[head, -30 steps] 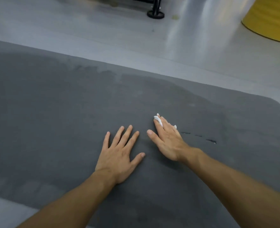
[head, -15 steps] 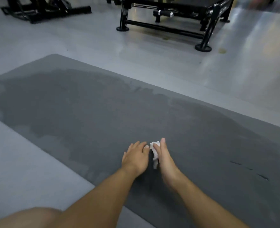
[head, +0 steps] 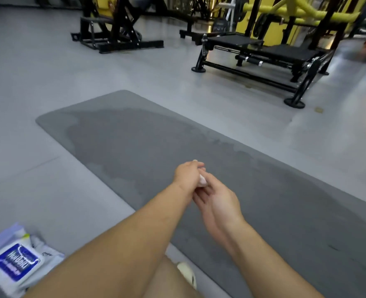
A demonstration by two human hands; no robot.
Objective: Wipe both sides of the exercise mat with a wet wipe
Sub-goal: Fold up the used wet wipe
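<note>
The grey exercise mat [head: 285, 190] lies flat on the floor, with a darker damp patch across its middle. Both my hands are lifted above its near edge and meet around a small crumpled white wet wipe [head: 202, 181]. My left hand [head: 187, 175] curls its fingers over the wipe from the left. My right hand [head: 219, 200] is turned palm-up, and its thumb and fingertips pinch the wipe from the right. Most of the wipe is hidden between the fingers.
A blue-and-white pack of wet wipes [head: 16, 262] lies on the grey floor at bottom left. My bare knee [head: 167, 280] and a pale shoe [head: 187, 274] show at the bottom. A black bench frame [head: 257, 59] and other gym machines [head: 117, 33] stand beyond the mat.
My right hand stopped pressing the wipe flat on the mat. Both hands came together, lifted off the mat and now hold the wipe between them. My view swung left and up.
</note>
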